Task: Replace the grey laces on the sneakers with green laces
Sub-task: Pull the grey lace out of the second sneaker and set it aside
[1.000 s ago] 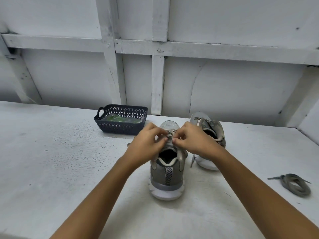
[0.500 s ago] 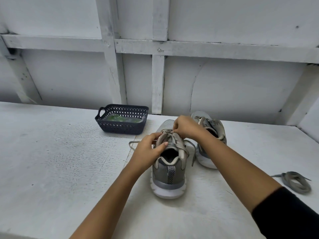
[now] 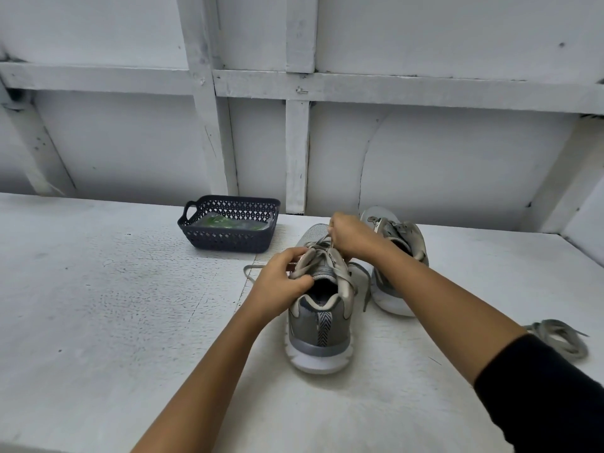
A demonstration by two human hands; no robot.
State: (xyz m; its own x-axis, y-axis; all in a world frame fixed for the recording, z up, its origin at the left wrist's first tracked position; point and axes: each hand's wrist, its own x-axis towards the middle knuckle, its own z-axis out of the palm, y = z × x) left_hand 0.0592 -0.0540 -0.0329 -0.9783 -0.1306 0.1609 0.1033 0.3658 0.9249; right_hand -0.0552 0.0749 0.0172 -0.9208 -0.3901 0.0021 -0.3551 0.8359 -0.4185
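Observation:
A grey sneaker (image 3: 318, 331) with a white sole stands heel towards me in the middle of the table. My left hand (image 3: 280, 282) grips its left collar and tongue. My right hand (image 3: 349, 237) pinches the grey lace (image 3: 318, 245) near the upper eyelets, over the toe end. Loose lace ends trail to the left (image 3: 248, 273) and right (image 3: 366, 289) of the shoe. The second sneaker (image 3: 397, 256), without a lace, stands just behind to the right, partly hidden by my right forearm. Green laces (image 3: 225, 223) in clear wrapping lie in a dark basket (image 3: 228, 241).
A removed grey lace (image 3: 560, 338) lies coiled at the right, near my black sleeve (image 3: 542, 397). The white table (image 3: 98, 305) runs back to a white panelled wall with wooden battens (image 3: 297, 155). The basket stands at the table's back, left of the shoes.
My right hand has moved from the tongue forward to the laces over the toe end. My left hand has dropped onto the shoe's collar. The lace ends now hang loose at both sides.

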